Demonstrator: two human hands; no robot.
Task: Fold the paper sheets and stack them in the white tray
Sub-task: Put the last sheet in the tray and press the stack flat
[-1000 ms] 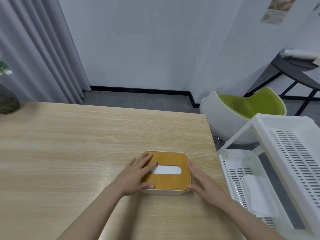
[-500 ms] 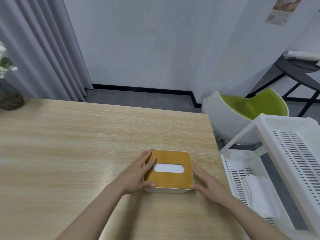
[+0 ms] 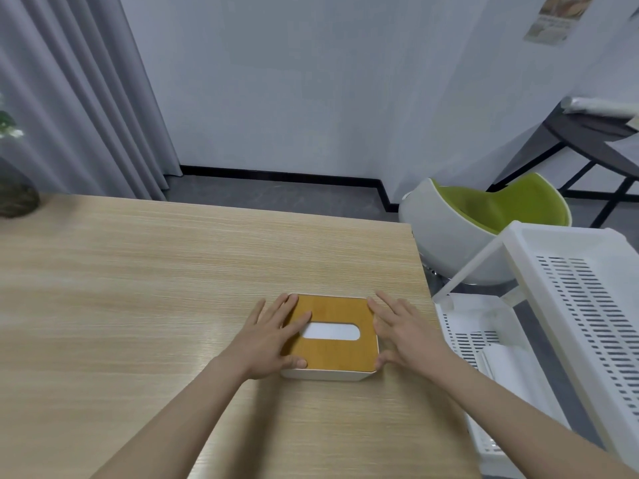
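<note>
A white tissue box with a wooden lid (image 3: 332, 354) sits near the right edge of the wooden table (image 3: 138, 288); white paper shows in its oval slot. My left hand (image 3: 273, 335) lies flat on the lid's left side, fingers straight, thumb at the front edge. My right hand (image 3: 403, 331) rests against the box's right side with straight fingers. To the right stands a white slotted tray rack; folded white paper (image 3: 508, 366) lies in its lower tray (image 3: 460, 316).
The rack's upper white tray (image 3: 587, 288) juts out at the right. A green and white tub chair (image 3: 484, 216) stands behind it, with a dark side table (image 3: 594, 140) beyond. A plant pot (image 3: 15, 198) stands at the table's far left.
My head has shifted slightly, so the view moved. My right hand has slid forward along the box's right side. My left hand stays on the lid.
</note>
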